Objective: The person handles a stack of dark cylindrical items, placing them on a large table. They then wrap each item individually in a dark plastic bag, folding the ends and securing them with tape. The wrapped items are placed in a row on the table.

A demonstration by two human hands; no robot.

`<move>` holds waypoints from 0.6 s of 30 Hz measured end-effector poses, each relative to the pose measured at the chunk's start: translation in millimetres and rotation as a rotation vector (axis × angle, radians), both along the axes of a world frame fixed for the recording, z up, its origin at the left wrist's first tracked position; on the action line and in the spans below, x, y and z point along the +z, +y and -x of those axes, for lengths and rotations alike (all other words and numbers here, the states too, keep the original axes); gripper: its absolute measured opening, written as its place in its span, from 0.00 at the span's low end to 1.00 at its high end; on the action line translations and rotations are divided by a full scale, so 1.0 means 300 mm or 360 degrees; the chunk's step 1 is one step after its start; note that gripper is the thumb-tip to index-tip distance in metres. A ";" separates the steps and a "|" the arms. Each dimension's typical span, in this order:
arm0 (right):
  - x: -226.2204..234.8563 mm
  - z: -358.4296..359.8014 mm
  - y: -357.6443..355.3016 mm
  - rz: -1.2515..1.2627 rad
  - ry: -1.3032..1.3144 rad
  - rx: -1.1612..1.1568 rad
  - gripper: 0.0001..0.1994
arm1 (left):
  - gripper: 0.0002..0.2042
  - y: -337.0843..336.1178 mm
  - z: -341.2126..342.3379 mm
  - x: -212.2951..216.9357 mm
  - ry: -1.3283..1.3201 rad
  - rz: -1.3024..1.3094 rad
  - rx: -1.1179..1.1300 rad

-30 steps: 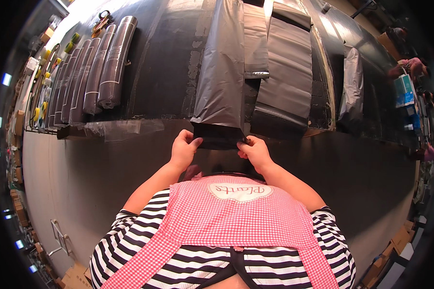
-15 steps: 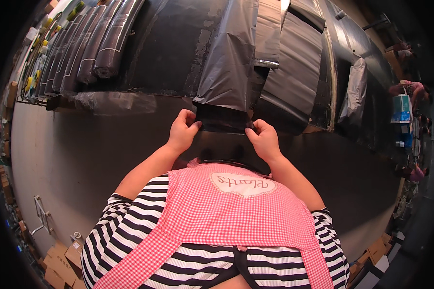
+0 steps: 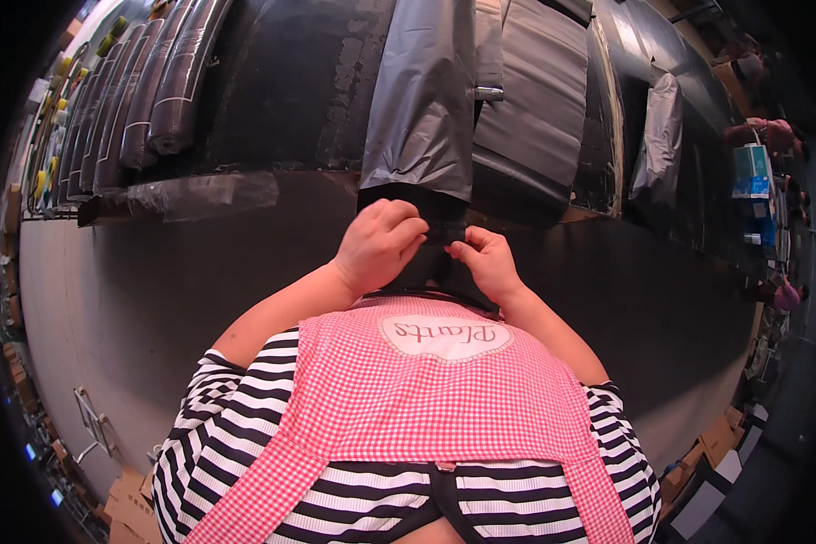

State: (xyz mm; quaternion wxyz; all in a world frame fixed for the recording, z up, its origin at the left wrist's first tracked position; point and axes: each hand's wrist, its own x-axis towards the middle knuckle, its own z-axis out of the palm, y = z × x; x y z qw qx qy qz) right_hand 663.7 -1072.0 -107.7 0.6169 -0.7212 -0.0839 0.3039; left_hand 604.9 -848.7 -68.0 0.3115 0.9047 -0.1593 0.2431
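A long grey plastic mailing bag (image 3: 419, 136) hangs over the near edge of the black table, its black mouth end drooping towards me. My left hand (image 3: 381, 243) is curled in front of that black end, fingertips pinched together near its middle. What they pinch, if anything, is too small to make out. To its right, my right hand (image 3: 488, 261) has thumb and forefinger pressed together at the right side of the black flap, gripping its edge. A small gap separates the two hands. The dark flap blends into the shadow below.
Several plastic-wrapped dark rolls (image 3: 186, 100) lie at the table's left. More grey bags (image 3: 535, 118) lie flat just right of mine, and a crumpled silvery bag (image 3: 659, 136) sits farther right. Clear film (image 3: 204, 195) hangs off the left edge. Cardboard boxes (image 3: 134, 508) stand lower left.
My left hand has left the flap's left corner and moved right, towards my right hand. My right hand has shifted slightly. The flap, stretched flat before, now hangs loose.
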 end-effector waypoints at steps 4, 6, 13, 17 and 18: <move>0.002 -0.016 -0.014 0.0257 -0.0733 0.0152 0.04 | 0.07 -0.134 -0.078 -0.076 0.0297 0.0078 -0.0202; 0.023 -0.030 -0.016 0.0315 -0.0872 0.0230 0.06 | 0.05 -0.134 -0.087 -0.093 0.0289 0.0137 -0.0213; -0.065 -0.045 -0.052 0.0247 -0.0583 0.0172 0.06 | 0.03 -0.018 -0.014 -0.048 0.1031 0.1891 -0.0306; -0.104 -0.048 -0.095 0.0093 -0.0114 0.0203 0.07 | 0.04 0.403 0.324 -0.244 0.1912 0.2434 -0.0294; -0.113 -0.058 -0.104 0.0092 -0.0063 0.0251 0.08 | 0.03 0.512 0.426 -0.313 0.2230 0.2058 0.0343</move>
